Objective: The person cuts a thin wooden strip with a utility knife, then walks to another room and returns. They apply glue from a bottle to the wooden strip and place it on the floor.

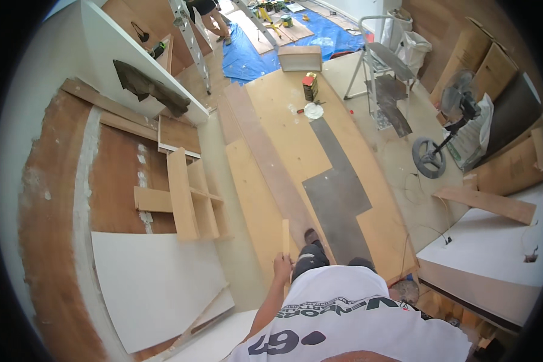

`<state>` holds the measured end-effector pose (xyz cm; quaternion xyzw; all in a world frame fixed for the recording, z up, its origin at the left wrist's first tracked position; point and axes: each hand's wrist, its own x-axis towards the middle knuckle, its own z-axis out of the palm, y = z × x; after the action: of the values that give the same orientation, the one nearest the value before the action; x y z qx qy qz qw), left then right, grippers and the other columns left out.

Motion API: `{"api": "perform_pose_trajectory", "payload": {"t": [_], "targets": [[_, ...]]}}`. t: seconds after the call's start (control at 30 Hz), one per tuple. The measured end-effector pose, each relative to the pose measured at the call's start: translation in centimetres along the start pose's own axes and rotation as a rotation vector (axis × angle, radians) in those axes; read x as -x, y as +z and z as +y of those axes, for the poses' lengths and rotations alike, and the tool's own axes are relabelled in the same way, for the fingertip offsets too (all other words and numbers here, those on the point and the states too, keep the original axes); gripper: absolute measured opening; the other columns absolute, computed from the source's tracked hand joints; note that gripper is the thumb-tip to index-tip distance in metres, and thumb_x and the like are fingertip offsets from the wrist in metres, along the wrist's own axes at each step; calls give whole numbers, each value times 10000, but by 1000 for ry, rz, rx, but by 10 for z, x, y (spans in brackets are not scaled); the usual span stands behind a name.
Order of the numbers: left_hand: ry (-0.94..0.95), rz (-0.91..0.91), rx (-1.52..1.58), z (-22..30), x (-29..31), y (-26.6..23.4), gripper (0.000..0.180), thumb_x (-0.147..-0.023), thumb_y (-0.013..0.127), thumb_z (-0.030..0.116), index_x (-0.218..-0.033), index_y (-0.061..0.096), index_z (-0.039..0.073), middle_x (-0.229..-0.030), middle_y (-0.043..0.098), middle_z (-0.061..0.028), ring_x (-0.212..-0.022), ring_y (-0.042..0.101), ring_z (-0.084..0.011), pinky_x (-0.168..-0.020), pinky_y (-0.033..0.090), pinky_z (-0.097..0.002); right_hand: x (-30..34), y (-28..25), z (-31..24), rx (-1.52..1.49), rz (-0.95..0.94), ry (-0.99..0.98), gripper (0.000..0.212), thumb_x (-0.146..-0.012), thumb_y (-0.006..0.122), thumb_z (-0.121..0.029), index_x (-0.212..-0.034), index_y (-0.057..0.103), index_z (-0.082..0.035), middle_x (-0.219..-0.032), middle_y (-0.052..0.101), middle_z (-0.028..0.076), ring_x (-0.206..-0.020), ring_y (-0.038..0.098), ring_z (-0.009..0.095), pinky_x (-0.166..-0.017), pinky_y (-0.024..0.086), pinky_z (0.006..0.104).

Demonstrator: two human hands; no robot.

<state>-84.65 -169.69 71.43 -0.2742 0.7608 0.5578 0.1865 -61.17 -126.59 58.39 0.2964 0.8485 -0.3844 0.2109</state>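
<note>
My left hand (282,265) is closed around the lower end of a narrow strip of light wood (285,237), which points away from me beside my left leg. Below it lies a large light plywood sheet (247,199) on the floor. A long pinkish-brown board (265,151) runs lengthwise over that sheet, and my dark shoe (311,236) rests at its near part. Dark grey sheet pieces (338,193) lie to the right of my foot. My right hand does not show; my white shirt fills the lower middle.
A wooden shelf frame (184,193) and a white panel (157,289) are at the left. Ahead stand a tin (310,87), a drawer-like box (300,58) and a ladder (193,51). Another person's leg (214,24) shows far off. At right are a step stool (368,72) and a fan (458,102).
</note>
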Motion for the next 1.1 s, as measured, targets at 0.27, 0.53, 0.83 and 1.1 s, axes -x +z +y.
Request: {"api": "perform_pose_trajectory", "payload": {"t": [0.27,0.53,0.83,1.1], "targets": [[-153,57,-74,35,-102,-80,198,-931,491,181,-856,526,1,-667,579,-91,-502,546,-155,-441,448,-290,-51,-20,-151,-246,92,273,302,-771,556,-215,-799,617,79,-737,626,220,-659,600,271,-610,452,407],[-288,-45,-124,72,-162,-74,202,-923,498,174,-874,547,-16,-681,592,-102,-495,548,-161,-439,444,-295,-148,4,-171,-91,36,164,279,-779,543,-202,-780,618,66,-726,623,202,-651,606,257,-590,456,400],[-228,-10,-467,200,-231,-14,286,-868,511,173,-840,609,-95,-681,641,-179,-591,638,-246,-548,498,-363,-373,-77,-258,-167,-8,149,211,-823,525,-187,-780,605,3,-718,614,126,-640,614,204,-538,465,362],[-81,57,-489,290,-349,19,306,-864,536,214,-797,600,-78,-682,624,-163,-629,608,-238,-584,466,-367,-541,-219,-444,-628,76,317,148,-864,540,-195,-875,568,-50,-742,592,54,-590,580,131,-460,430,249]]}}
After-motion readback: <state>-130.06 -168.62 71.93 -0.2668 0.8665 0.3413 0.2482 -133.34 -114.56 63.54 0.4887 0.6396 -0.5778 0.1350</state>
